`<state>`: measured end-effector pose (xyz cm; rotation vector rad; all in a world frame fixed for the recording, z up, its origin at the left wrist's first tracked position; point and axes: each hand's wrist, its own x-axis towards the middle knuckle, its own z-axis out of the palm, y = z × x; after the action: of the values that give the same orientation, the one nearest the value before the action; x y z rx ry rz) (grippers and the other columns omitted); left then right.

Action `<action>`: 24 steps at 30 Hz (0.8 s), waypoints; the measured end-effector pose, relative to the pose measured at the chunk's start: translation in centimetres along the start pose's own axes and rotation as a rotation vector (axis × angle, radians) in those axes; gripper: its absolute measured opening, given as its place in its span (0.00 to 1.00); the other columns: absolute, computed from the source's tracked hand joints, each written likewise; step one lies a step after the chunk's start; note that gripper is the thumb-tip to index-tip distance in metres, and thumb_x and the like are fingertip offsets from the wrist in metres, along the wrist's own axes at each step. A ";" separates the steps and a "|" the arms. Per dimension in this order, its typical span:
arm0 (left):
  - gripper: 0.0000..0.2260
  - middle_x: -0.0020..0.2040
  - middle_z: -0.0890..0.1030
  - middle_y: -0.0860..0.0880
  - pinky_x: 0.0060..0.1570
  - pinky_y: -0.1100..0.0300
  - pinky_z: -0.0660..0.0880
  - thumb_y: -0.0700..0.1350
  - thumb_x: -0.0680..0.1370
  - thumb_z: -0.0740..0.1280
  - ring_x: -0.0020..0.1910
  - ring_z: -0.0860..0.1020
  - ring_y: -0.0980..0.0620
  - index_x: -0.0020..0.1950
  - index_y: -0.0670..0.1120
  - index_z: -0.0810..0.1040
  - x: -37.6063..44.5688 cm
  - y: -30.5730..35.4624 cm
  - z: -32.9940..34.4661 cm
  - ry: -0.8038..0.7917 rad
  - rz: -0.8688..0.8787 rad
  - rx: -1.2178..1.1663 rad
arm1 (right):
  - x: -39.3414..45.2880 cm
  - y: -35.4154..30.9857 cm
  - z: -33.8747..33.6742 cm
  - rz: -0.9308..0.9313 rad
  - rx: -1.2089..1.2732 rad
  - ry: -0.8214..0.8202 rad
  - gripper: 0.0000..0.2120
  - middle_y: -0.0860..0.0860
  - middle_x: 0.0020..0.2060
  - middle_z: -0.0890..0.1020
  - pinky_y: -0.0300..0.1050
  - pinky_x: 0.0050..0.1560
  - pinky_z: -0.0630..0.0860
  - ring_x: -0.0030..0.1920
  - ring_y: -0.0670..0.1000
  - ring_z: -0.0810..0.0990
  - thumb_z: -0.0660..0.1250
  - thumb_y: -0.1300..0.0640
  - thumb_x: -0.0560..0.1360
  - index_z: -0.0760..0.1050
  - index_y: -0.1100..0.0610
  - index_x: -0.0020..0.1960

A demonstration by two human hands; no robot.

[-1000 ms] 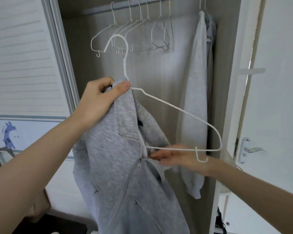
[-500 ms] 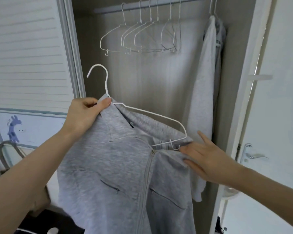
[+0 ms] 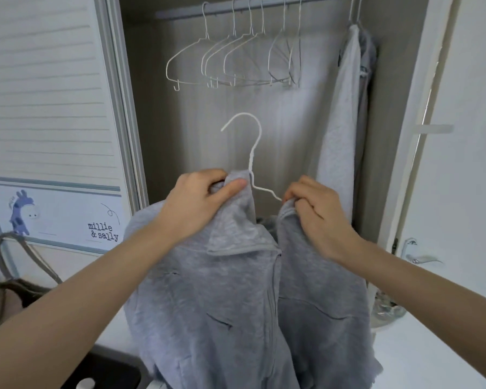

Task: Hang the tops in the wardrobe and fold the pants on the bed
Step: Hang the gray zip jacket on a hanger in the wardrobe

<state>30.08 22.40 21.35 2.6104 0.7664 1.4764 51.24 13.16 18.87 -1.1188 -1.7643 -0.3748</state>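
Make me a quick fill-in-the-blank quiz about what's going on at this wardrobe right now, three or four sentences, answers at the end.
1. Both hands grip a grey zip-up top at its ____.
2. The left hand and right hand are fitting the top onto a white wire ____.
3. The empty hangers hang from the wardrobe's ____.
4. At the right end of the rail, another ____ garment already hangs.

Missing words: collar; hanger; rail; grey
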 end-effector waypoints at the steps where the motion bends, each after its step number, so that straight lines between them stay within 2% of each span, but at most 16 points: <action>1: 0.27 0.27 0.68 0.50 0.35 0.63 0.65 0.65 0.78 0.58 0.29 0.66 0.54 0.31 0.44 0.67 -0.2 -0.5 -0.4 -0.029 0.012 -0.030 | 0.1 0.1 -0.4 -0.010 0.016 0.054 0.15 0.49 0.34 0.72 0.38 0.39 0.67 0.36 0.45 0.70 0.51 0.59 0.72 0.75 0.60 0.38; 4: 0.31 0.30 0.73 0.44 0.36 0.64 0.66 0.66 0.77 0.52 0.31 0.68 0.52 0.34 0.40 0.71 -1.0 -2.7 -2.1 -0.082 -0.031 -0.011 | 0.6 1.1 -1.9 0.035 0.083 0.192 0.14 0.52 0.33 0.74 0.40 0.39 0.69 0.35 0.46 0.72 0.52 0.59 0.72 0.76 0.57 0.35; 7: 0.36 0.33 0.75 0.37 0.38 0.56 0.69 0.70 0.75 0.55 0.32 0.71 0.45 0.36 0.35 0.73 -1.3 -5.0 -3.6 -0.040 -0.194 0.029 | 1.2 1.4 -2.8 0.069 0.116 0.189 0.13 0.54 0.35 0.75 0.46 0.40 0.71 0.37 0.48 0.73 0.55 0.58 0.69 0.78 0.57 0.36; 9: 0.36 0.31 0.73 0.36 0.37 0.54 0.70 0.68 0.75 0.59 0.31 0.69 0.44 0.35 0.32 0.71 -0.9 -5.5 -4.0 0.065 -0.332 -0.006 | 1.5 0.6 -3.4 -0.027 0.126 0.094 0.13 0.54 0.40 0.76 0.47 0.45 0.72 0.43 0.50 0.74 0.57 0.60 0.66 0.79 0.57 0.44; 11: 0.36 0.31 0.72 0.37 0.38 0.55 0.70 0.66 0.75 0.62 0.32 0.69 0.47 0.35 0.31 0.72 -0.4 -6.2 -4.4 0.185 -0.489 -0.080 | 1.9 -0.5 -4.3 -0.082 0.288 -0.009 0.23 0.54 0.51 0.75 0.42 0.52 0.72 0.53 0.52 0.74 0.58 0.65 0.64 0.74 0.56 0.58; 13: 0.33 0.32 0.74 0.36 0.38 0.56 0.70 0.65 0.75 0.65 0.34 0.70 0.47 0.36 0.32 0.75 0.1 -7.0 -4.9 0.265 -0.620 -0.146 | 2.2 -0.2 -5.1 -0.013 0.443 0.004 0.30 0.53 0.58 0.73 0.44 0.54 0.73 0.60 0.52 0.71 0.59 0.68 0.67 0.67 0.48 0.66; 14: 0.31 0.32 0.73 0.37 0.37 0.56 0.69 0.64 0.74 0.67 0.34 0.70 0.47 0.36 0.33 0.76 0.2 -7.4 -5.1 0.284 -0.658 -0.169 | 2.4 0.5 -5.2 0.056 0.439 0.031 0.27 0.52 0.60 0.73 0.47 0.56 0.74 0.61 0.51 0.71 0.60 0.63 0.71 0.65 0.43 0.66; 15: 0.31 0.33 0.74 0.39 0.37 0.56 0.69 0.64 0.74 0.68 0.34 0.70 0.47 0.36 0.34 0.77 0.2 -7.6 -5.3 0.288 -0.687 -0.189 | 2.5 1.2 -5.3 0.157 0.364 0.012 0.18 0.51 0.59 0.74 0.49 0.59 0.73 0.60 0.50 0.73 0.60 0.51 0.75 0.66 0.39 0.64; 16: 0.31 0.33 0.75 0.40 0.37 0.56 0.70 0.64 0.73 0.68 0.33 0.71 0.47 0.38 0.32 0.78 0.2 -7.9 -5.4 0.287 -0.706 -0.209 | 2.5 1.7 -5.3 0.293 0.254 -0.109 0.15 0.50 0.56 0.77 0.49 0.61 0.72 0.59 0.49 0.75 0.56 0.37 0.75 0.69 0.38 0.60; 17: 0.32 0.34 0.75 0.40 0.37 0.56 0.70 0.64 0.73 0.69 0.33 0.72 0.47 0.39 0.32 0.78 0.2 -8.2 -5.5 0.282 -0.719 -0.223 | 2.5 2.1 -5.3 0.390 0.151 -0.281 0.26 0.48 0.54 0.79 0.46 0.61 0.72 0.57 0.48 0.77 0.50 0.26 0.72 0.72 0.40 0.57; 18: 0.31 0.33 0.75 0.41 0.37 0.55 0.70 0.64 0.72 0.69 0.32 0.72 0.47 0.38 0.33 0.78 0.1 -8.3 -5.6 0.282 -0.730 -0.229 | 2.2 2.4 -5.3 0.474 0.109 -0.452 0.32 0.46 0.52 0.81 0.42 0.60 0.72 0.56 0.47 0.79 0.46 0.23 0.70 0.76 0.44 0.54; 20: 0.32 0.33 0.74 0.41 0.37 0.55 0.71 0.66 0.71 0.69 0.32 0.71 0.47 0.38 0.34 0.78 0.0 -8.9 -6.0 0.277 -0.732 -0.234 | 1.6 2.5 -5.1 0.601 0.242 -0.637 0.31 0.47 0.49 0.84 0.38 0.58 0.73 0.54 0.46 0.82 0.48 0.31 0.75 0.82 0.50 0.52; 22: 0.34 0.34 0.75 0.41 0.37 0.56 0.71 0.65 0.72 0.68 0.33 0.72 0.46 0.41 0.31 0.78 -0.4 -9.4 -6.4 0.267 -0.739 -0.250 | 1.1 2.5 -5.0 0.671 0.458 -0.657 0.27 0.51 0.48 0.85 0.42 0.55 0.76 0.50 0.48 0.82 0.60 0.33 0.73 0.83 0.55 0.50; 24: 0.31 0.33 0.74 0.41 0.35 0.58 0.70 0.63 0.73 0.68 0.33 0.71 0.46 0.41 0.32 0.80 -0.7 -9.3 -6.9 0.268 -0.736 -0.273 | 0.7 2.8 -5.0 0.695 0.611 -0.630 0.31 0.55 0.49 0.83 0.43 0.53 0.77 0.50 0.51 0.81 0.71 0.31 0.63 0.83 0.58 0.50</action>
<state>20.47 28.88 22.03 1.6643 1.2591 1.5371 56.27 11.61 21.24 -1.3623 -1.6688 0.9652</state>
